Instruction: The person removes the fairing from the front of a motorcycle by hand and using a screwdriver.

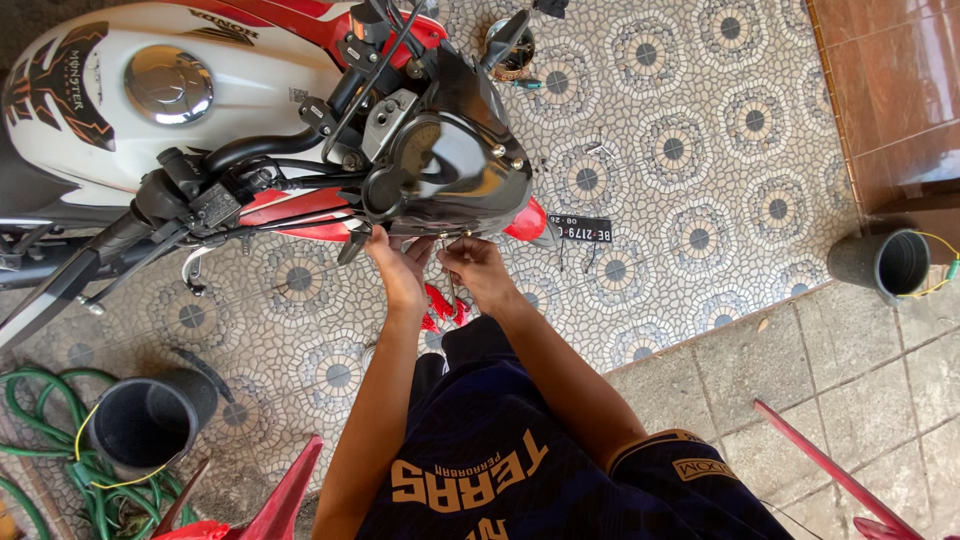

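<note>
A red and white motorcycle (pixel 200 90) stands in front of me, its black headlight cowl (pixel 455 160) turned toward me. Both my hands reach up under the cowl. My left hand (pixel 398 262) has its fingers pressed against the underside of the cowl. My right hand (pixel 475 268) is just beside it, fingers pinched on something small and thin, possibly a wire or a fastener; I cannot tell which. Red parts (pixel 440 305) show on the floor right below my hands. The black handlebar grip and lever (pixel 150 225) stick out to the left.
Patterned tile floor (pixel 680 150) lies under the bike, grey pavers (pixel 800 370) to the right. A black pot (pixel 145 425) and green hose (pixel 40 440) sit at lower left, another black pot (pixel 895 262) at right. A small black plate (pixel 580 230) lies by the front wheel. Red plastic pieces (pixel 290 495) are near my legs.
</note>
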